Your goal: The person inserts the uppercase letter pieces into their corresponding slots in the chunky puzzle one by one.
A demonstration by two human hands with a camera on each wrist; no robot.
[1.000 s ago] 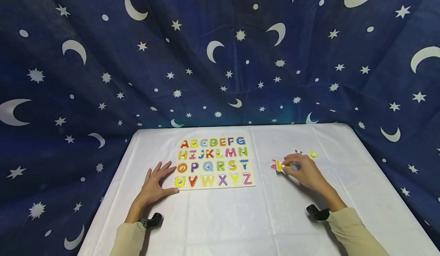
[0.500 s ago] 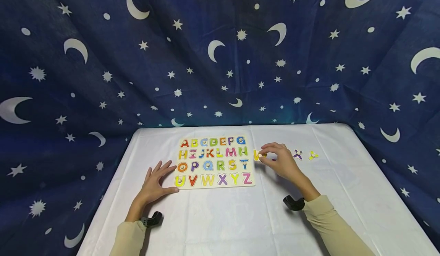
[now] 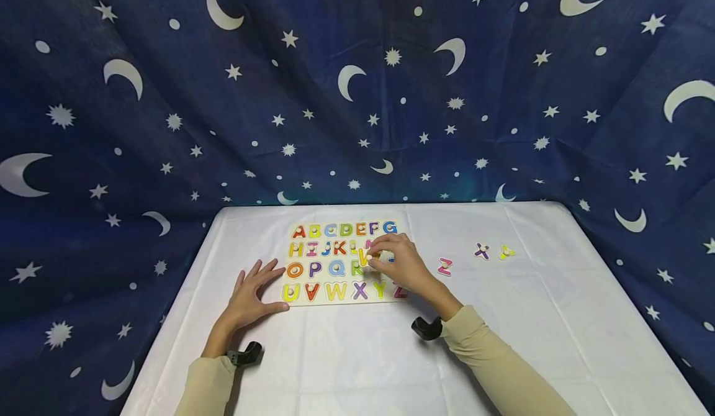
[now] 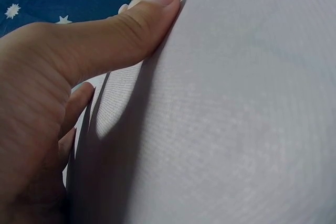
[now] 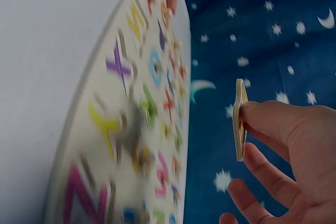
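My right hand pinches a yellow letter W puzzle piece by its knob, over the middle of the alphabet puzzle board. In the right wrist view the wooden piece appears edge-on, apart from the board. My left hand rests at the board's left edge with fingers spread, and its thumb touches the lower left corner. Knobbed letters fill the upper rows, plus U and V. Flat printed shapes show at W, X, Y and Z in the bottom row.
Three loose pieces lie right of the board: a pink Z, a purple X and a yellow Y. A white cloth covers the table. Behind it hangs a dark blue curtain with moons and stars.
My right hand has carried the W piece leftward from beside the loose letters to above the board, uncovering the pink Z. My left hand stays in place.
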